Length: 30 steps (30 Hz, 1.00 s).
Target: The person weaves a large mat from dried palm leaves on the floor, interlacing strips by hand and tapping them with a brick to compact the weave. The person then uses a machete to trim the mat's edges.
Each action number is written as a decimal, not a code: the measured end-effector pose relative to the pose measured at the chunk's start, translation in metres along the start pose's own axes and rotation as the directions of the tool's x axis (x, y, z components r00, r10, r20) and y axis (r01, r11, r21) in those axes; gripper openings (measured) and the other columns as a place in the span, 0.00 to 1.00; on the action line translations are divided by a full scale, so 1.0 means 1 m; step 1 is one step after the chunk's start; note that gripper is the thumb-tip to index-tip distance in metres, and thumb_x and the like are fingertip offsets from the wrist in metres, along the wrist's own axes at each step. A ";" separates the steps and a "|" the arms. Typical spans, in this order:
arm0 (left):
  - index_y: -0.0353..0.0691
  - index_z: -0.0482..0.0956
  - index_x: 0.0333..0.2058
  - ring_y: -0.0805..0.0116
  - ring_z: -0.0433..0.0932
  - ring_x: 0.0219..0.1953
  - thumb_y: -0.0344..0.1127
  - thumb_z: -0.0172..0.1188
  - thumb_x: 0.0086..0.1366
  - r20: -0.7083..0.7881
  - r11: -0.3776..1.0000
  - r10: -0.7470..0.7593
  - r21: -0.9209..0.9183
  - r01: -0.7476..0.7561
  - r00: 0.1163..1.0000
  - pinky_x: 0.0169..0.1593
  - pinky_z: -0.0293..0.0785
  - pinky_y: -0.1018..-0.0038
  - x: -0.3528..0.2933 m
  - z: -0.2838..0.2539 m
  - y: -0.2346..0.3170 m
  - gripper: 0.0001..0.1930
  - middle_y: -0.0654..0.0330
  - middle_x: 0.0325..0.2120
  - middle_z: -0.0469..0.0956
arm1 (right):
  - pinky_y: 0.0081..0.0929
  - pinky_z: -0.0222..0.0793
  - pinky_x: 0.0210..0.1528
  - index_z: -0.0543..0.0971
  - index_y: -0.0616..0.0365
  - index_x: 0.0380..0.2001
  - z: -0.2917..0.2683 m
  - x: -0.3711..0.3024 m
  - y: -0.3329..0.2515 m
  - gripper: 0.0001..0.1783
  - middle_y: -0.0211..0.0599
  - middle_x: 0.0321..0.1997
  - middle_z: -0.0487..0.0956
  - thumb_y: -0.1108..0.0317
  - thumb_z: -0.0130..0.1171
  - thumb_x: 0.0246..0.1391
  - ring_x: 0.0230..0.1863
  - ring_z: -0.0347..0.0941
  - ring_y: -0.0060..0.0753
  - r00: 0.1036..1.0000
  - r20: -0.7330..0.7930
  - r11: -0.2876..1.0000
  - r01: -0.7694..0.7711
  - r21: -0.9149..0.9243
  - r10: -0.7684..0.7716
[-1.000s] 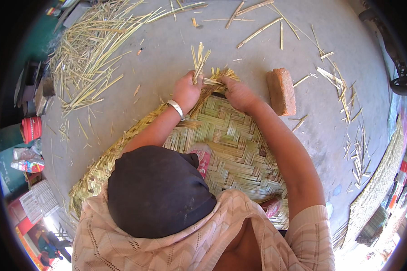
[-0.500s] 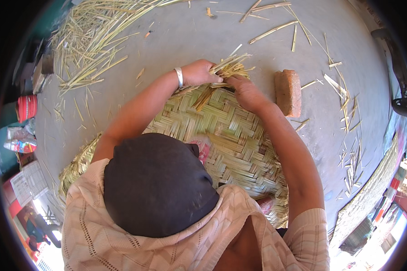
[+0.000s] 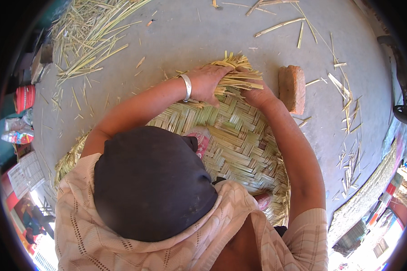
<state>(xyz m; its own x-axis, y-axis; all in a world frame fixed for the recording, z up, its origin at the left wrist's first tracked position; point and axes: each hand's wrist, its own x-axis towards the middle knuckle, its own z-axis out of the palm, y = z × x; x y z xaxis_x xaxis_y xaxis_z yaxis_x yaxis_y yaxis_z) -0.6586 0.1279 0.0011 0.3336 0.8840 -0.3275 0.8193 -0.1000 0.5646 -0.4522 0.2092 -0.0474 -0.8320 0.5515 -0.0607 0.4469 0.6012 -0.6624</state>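
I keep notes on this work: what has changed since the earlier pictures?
The left hand turned right, and the strips, earlier pointing forward from it, now point right, partly over the right hand. Both hands stayed at the far edge of the woven mat; the brick stayed on the floor.

Place: a makeshift floor-level weaving workspace; whether home or workshop cannot be determined. Evidence: a large woven mat (image 3: 235, 149) on a smooth grey floor (image 3: 167, 40), a heap of straw (image 3: 88, 34), scattered offcuts (image 3: 348, 171) and a loose brick (image 3: 291, 88). Along the left edge: a red bag (image 3: 26, 98) and plastic packets (image 3: 18, 131).
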 end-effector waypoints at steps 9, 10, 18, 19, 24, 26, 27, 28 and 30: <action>0.46 0.64 0.65 0.55 0.79 0.49 0.23 0.59 0.49 0.328 0.988 -0.046 -0.125 0.092 0.943 0.56 0.73 0.65 0.021 -0.035 -0.015 0.41 0.48 0.48 0.80 | 0.42 0.69 0.59 0.75 0.52 0.53 0.010 -0.001 -0.006 0.17 0.47 0.57 0.76 0.68 0.46 0.62 0.58 0.71 0.53 0.996 -0.066 0.993 -0.070 -0.100 0.063; 0.46 0.65 0.64 0.56 0.80 0.48 0.24 0.59 0.49 0.366 0.988 -0.060 -0.113 0.109 0.929 0.55 0.74 0.65 0.023 -0.039 -0.016 0.39 0.48 0.47 0.81 | 0.43 0.69 0.59 0.75 0.52 0.54 0.011 -0.001 -0.009 0.18 0.47 0.57 0.76 0.68 0.46 0.62 0.58 0.71 0.54 0.995 -0.087 0.989 -0.050 -0.141 0.038; 0.34 0.75 0.54 0.63 0.79 0.43 0.25 0.57 0.49 0.450 0.979 0.020 -0.188 0.073 0.893 0.52 0.74 0.68 0.035 -0.048 -0.035 0.29 0.50 0.43 0.83 | 0.45 0.70 0.58 0.77 0.48 0.54 -0.008 -0.006 -0.037 0.23 0.49 0.54 0.77 0.74 0.52 0.54 0.56 0.73 0.52 0.964 0.126 0.953 -0.200 -0.229 0.233; 0.33 0.75 0.53 0.63 0.79 0.42 0.25 0.57 0.48 0.458 0.978 0.006 -0.187 0.090 0.889 0.52 0.74 0.68 0.036 -0.049 -0.037 0.28 0.50 0.42 0.83 | 0.45 0.70 0.58 0.77 0.47 0.54 -0.009 -0.006 -0.038 0.24 0.48 0.52 0.78 0.75 0.52 0.53 0.55 0.74 0.52 0.972 0.093 0.958 -0.193 -0.212 0.216; 0.31 0.76 0.51 0.65 0.78 0.40 0.25 0.57 0.47 0.453 0.969 0.044 -0.237 0.072 0.891 0.49 0.75 0.68 0.035 -0.051 -0.039 0.27 0.51 0.40 0.84 | 0.48 0.68 0.59 0.77 0.44 0.55 0.001 -0.006 -0.040 0.26 0.44 0.51 0.77 0.75 0.53 0.52 0.57 0.72 0.49 0.994 0.006 0.952 -0.101 -0.287 0.107; 0.31 0.77 0.50 0.65 0.78 0.39 0.26 0.57 0.48 0.463 0.974 0.013 -0.206 0.093 0.886 0.48 0.76 0.68 0.036 -0.054 -0.038 0.26 0.51 0.39 0.84 | 0.52 0.65 0.61 0.77 0.44 0.56 0.012 -0.008 -0.041 0.26 0.42 0.53 0.76 0.74 0.52 0.53 0.59 0.69 0.49 0.995 -0.003 0.929 -0.093 -0.358 0.098; 0.31 0.77 0.49 0.65 0.79 0.38 0.26 0.57 0.48 0.466 0.973 0.006 -0.206 0.102 0.885 0.47 0.76 0.67 0.035 -0.055 -0.037 0.25 0.51 0.38 0.84 | 0.55 0.63 0.62 0.77 0.44 0.56 0.017 -0.009 -0.041 0.25 0.42 0.55 0.75 0.72 0.51 0.54 0.61 0.67 0.49 0.994 -0.008 0.921 -0.107 -0.375 0.113; 0.31 0.77 0.49 0.65 0.79 0.38 0.26 0.56 0.48 0.463 0.973 0.004 -0.205 0.103 0.886 0.47 0.76 0.67 0.035 -0.055 -0.036 0.25 0.51 0.38 0.84 | 0.58 0.60 0.64 0.76 0.44 0.56 0.023 -0.010 -0.042 0.24 0.42 0.57 0.74 0.71 0.51 0.56 0.63 0.66 0.50 0.991 -0.005 0.912 -0.128 -0.390 0.137; 0.32 0.77 0.49 0.64 0.79 0.37 0.26 0.56 0.48 0.453 0.982 -0.012 -0.162 0.096 0.891 0.46 0.76 0.66 0.034 -0.054 -0.033 0.25 0.51 0.36 0.84 | 0.62 0.55 0.66 0.75 0.44 0.58 0.034 -0.012 -0.044 0.24 0.44 0.61 0.71 0.68 0.48 0.58 0.66 0.63 0.52 0.988 -0.017 0.892 -0.148 -0.427 0.156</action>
<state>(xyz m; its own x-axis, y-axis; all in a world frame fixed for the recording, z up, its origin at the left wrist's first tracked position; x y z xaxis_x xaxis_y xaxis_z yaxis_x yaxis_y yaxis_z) -0.6994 0.1858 0.0124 0.4988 0.5822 -0.6421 0.7612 0.0600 0.6457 -0.4731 0.1570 -0.0426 -0.7466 0.6480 -0.1505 0.6621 0.7018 -0.2628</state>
